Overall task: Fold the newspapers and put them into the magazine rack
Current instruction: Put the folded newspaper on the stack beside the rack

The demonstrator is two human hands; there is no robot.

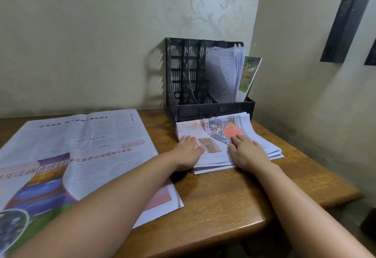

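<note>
the folded newspaper (213, 141) lies on the table (223, 202) just in front of the black rack (203, 87). my left hand (188, 152) and right hand (247, 152) press flat on it, fingers straight. the open newspaper (77, 152) lies to the left.

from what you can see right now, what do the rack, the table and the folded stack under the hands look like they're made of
Magazine rack: looks like black moulded plastic, matte, with slotted perforated walls.
Table: seems wood or wood veneer, brown with visible grain, a slight sheen and a rounded edge.
Folded newspaper: thin printed newsprint, matte, its layered sheet edges fanning at the near side under the left hand and right hand.
</note>
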